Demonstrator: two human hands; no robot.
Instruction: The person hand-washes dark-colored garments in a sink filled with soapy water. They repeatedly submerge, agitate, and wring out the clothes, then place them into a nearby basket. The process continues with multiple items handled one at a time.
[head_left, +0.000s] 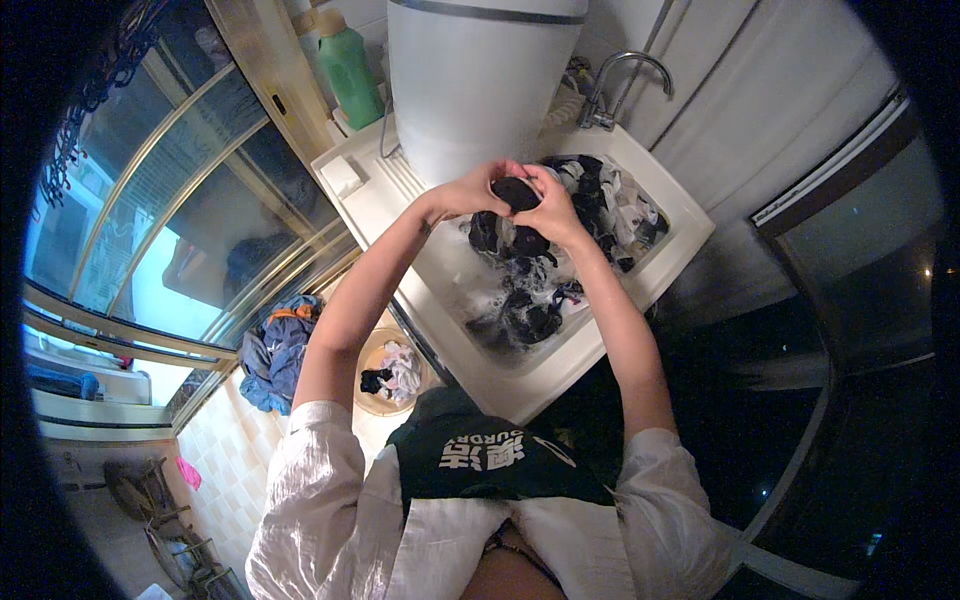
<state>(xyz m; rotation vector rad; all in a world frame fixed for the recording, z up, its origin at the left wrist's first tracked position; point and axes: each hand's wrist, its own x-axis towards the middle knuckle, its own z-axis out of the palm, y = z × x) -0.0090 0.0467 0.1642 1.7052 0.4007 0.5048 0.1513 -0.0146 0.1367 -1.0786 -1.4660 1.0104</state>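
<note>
Over the sink, my left hand and my right hand pinch a small black oval item between them. Whether it is folded cloth or something firmer I cannot tell. Below and beyond my hands, the white washbasin holds soapy water with suds. Wet black clothes lie in that water at the near side. A pile of black and pale clothes fills the far right part of the basin, partly hidden by my right hand.
A white cylindrical appliance stands behind the basin, with a chrome faucet to its right. A green detergent bottle and white soap-like block are at left. On the floor are a basin of clothes and a blue clothes heap.
</note>
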